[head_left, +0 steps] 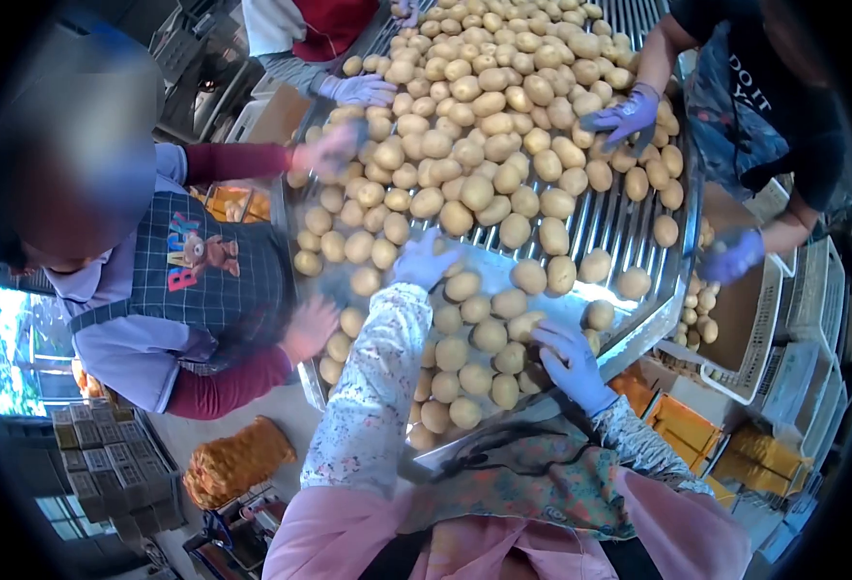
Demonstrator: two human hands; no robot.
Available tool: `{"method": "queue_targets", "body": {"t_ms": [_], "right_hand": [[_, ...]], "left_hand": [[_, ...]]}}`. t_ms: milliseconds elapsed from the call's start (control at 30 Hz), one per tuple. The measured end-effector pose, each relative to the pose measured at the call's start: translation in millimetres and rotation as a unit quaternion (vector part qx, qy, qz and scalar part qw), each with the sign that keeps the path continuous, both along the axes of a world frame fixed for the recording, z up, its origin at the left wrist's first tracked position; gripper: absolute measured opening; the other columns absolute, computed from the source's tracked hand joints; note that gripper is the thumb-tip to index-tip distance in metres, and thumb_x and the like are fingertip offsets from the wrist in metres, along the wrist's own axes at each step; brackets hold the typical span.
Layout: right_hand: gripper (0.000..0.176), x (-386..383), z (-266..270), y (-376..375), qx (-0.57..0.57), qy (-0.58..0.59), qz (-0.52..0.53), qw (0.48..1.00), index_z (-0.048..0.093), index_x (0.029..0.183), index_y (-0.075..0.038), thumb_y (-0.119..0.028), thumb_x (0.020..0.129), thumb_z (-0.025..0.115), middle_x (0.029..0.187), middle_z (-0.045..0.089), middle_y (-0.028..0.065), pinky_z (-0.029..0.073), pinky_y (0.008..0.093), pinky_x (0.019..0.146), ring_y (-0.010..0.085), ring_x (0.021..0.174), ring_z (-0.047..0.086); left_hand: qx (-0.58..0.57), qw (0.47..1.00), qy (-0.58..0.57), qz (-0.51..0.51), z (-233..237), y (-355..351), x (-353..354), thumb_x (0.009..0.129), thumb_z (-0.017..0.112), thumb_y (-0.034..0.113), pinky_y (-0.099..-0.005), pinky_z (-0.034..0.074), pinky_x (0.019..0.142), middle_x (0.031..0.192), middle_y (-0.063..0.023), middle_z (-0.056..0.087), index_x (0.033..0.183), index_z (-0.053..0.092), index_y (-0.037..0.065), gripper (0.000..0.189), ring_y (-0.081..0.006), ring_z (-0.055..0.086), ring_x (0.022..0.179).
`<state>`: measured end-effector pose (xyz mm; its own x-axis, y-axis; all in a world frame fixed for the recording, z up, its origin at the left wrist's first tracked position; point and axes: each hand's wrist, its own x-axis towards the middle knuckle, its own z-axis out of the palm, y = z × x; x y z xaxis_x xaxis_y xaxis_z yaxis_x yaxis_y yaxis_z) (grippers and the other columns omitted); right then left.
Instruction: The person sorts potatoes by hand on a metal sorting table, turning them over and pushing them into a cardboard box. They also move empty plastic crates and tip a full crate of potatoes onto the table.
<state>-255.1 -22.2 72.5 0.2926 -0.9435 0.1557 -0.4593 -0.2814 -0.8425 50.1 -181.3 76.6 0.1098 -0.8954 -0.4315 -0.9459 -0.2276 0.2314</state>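
Many pale brown potatoes lie on a metal sorting table, packed closely at the near end. My left hand, in a lavender glove, reaches forward over the potatoes with its fingers apart, next to one at its fingertips. It grips nothing that I can see. On the right, my right hand, gloved alike, rests at the edge of the near potatoes. Its fingers are loosely bent and apart, beside a potato, with nothing held. Floral sleeves cover my forearms.
Metal rollers carry more potatoes at the far end. A person in a checked apron works at left; other gloved hands work at the far side and right. White crates stand at right, a filled orange sack on the floor at left.
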Motion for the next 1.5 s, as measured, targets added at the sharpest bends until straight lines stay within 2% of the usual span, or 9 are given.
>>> {"method": "queue_targets", "body": {"t_ms": [200,367,600,800,867,933,1067,1300,1500], "right_hand": [[0.032,11.1,-0.3,6.2,0.184,-0.181,0.011,0.966,0.067,0.130,-0.005,-0.011,0.099,0.061,0.128,0.070,0.0130,0.051,0.0361,0.101,0.0266,0.119,0.066],[0.031,18.2,7.2,-1.2,0.162,-0.172,0.034,0.971,0.067,0.129,-0.003,-0.011,0.101,0.059,0.121,0.072,0.0124,0.051,0.0335,0.101,0.0218,0.116,0.067],[0.034,6.9,9.9,19.0,0.234,-0.202,0.046,0.950,0.064,0.133,-0.003,-0.014,0.101,0.061,0.126,0.068,0.0082,0.049,0.0300,0.100,0.0180,0.116,0.063],[0.042,-58.5,7.1,26.6,0.441,-0.568,-0.102,0.687,0.053,0.141,-0.011,-0.024,0.103,0.061,0.129,0.061,0.0051,0.052,0.0307,0.096,0.0184,0.115,0.061],[0.037,-118.2,-3.0,32.4,0.261,-0.275,-0.084,0.921,0.055,0.137,-0.013,-0.028,0.103,0.060,0.127,0.061,0.0048,0.052,0.0291,0.091,0.0160,0.106,0.062],[0.038,-181.1,14.1,25.8,0.271,-0.578,-0.132,0.759,0.058,0.132,-0.010,-0.030,0.101,0.064,0.127,0.062,0.0084,0.053,0.0312,0.091,0.0201,0.105,0.063],[0.053,-280.5,26.4,4.6,-0.097,0.181,-0.477,0.855,0.053,0.141,-0.002,-0.030,0.098,0.067,0.130,0.060,0.0195,0.046,0.0429,0.108,0.0348,0.122,0.059],[0.040,-116.1,51.8,-16.8,-0.270,0.281,0.059,0.919,0.068,0.121,-0.009,-0.024,0.084,0.071,0.114,0.067,0.0136,0.051,0.0464,0.092,0.0348,0.099,0.066],[0.068,-98.6,19.1,-28.8,0.006,0.369,0.063,0.927,0.053,0.138,-0.015,-0.033,0.076,0.076,0.116,0.061,0.0183,0.052,0.0488,0.087,0.0420,0.104,0.064]], "left_hand": [[-0.093,0.987,0.098,0.091,-35.3,33.9,22.4,0.099,0.056,0.034,-0.0506,0.049,0.100,0.142,-0.0088,0.054,0.137,0.057,0.030,0.038,-0.0344,0.060,0.118],[-0.198,0.950,-0.062,-0.234,-54.1,54.1,4.2,0.092,0.053,0.011,-0.0485,0.047,0.102,0.141,-0.0169,0.053,0.145,0.052,0.027,0.056,-0.0387,0.061,0.122],[-0.140,0.983,0.038,-0.114,10.5,54.2,-36.9,0.086,0.068,0.024,-0.0503,0.050,0.094,0.123,-0.0179,0.060,0.136,0.058,0.020,0.051,-0.0371,0.064,0.112],[-0.344,0.847,0.287,-0.286,20.0,184.0,-155.3,0.085,0.072,0.032,-0.0532,0.043,0.103,0.143,-0.0194,0.054,0.132,0.061,0.008,0.055,-0.0411,0.058,0.121],[-0.371,0.842,0.276,-0.279,-1.2,209.3,-127.1,0.085,0.072,0.034,-0.0538,0.039,0.111,0.149,-0.0177,0.051,0.139,0.058,0.006,0.062,-0.0391,0.054,0.129],[-0.243,0.924,0.115,-0.273,-12.8,250.3,-53.8,0.085,0.072,0.036,-0.0556,0.032,0.117,0.151,-0.0161,0.049,0.147,0.051,0.009,0.071,-0.0388,0.047,0.137],[-0.136,0.963,-0.005,-0.231,-7.5,323.0,47.9,0.092,0.066,0.040,-0.0635,0.023,0.119,0.158,-0.0189,0.041,0.151,0.046,0.007,0.070,-0.0433,0.036,0.145],[-0.323,0.935,-0.143,0.001,-89.9,253.7,-27.1,0.096,0.060,0.047,-0.0683,0.018,0.119,0.158,-0.0355,0.031,0.156,0.040,0.006,0.076,-0.0502,0.032,0.147],[-0.208,0.972,0.029,-0.105,-14.6,341.8,1.6,0.096,0.060,0.048,-0.0652,0.018,0.121,0.156,-0.0345,0.034,0.156,0.041,0.011,0.073,-0.0498,0.032,0.146]]}}
